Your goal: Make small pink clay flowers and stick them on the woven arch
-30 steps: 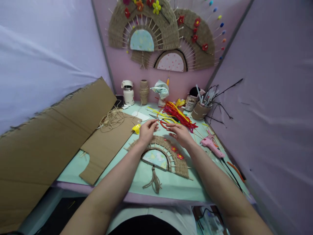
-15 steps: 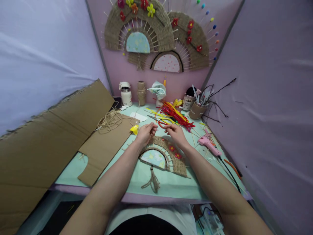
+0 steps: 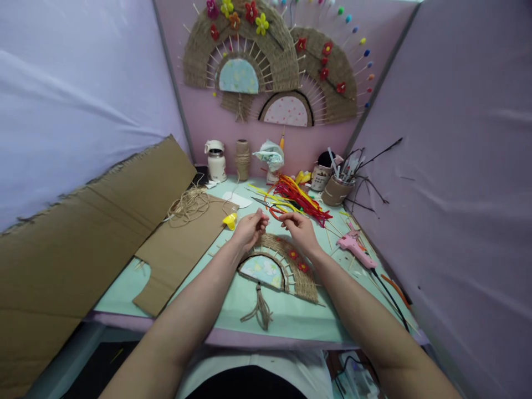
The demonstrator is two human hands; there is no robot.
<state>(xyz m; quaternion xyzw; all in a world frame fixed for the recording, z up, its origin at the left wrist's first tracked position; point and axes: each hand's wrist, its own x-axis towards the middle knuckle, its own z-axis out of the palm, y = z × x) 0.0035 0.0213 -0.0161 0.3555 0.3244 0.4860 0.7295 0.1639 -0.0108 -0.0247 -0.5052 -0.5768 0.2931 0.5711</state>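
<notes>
Above the far edge of a woven twine fan (image 3: 305,285), my left hand (image 3: 250,228) is closed, thumb and fingers pressed together. My right hand (image 3: 300,230) faces it in a pinch, a small gap between the two. Whatever sits in the fingers is too small to make out. The fan lies flat, with red flowers (image 3: 303,267) on its right part, a floral half-round (image 3: 261,270) and a twine tassel (image 3: 262,310). Just beyond the hands lie scissors (image 3: 260,200) and a bundle of red, orange and yellow fuzzy stems (image 3: 305,202). A yellow piece (image 3: 230,221) rests left of my left hand.
A pink glue gun (image 3: 356,249) with a black cord lies at right. Cardboard (image 3: 178,244) and loose twine (image 3: 189,206) cover the left side. Along the back stand a white bottle (image 3: 216,163), a twine spool (image 3: 243,160) and a pot (image 3: 336,191) with twigs.
The view has shifted slightly, so the background sits a little lower and further right. Both hands keep nearly the same pose and place over the fan.
</notes>
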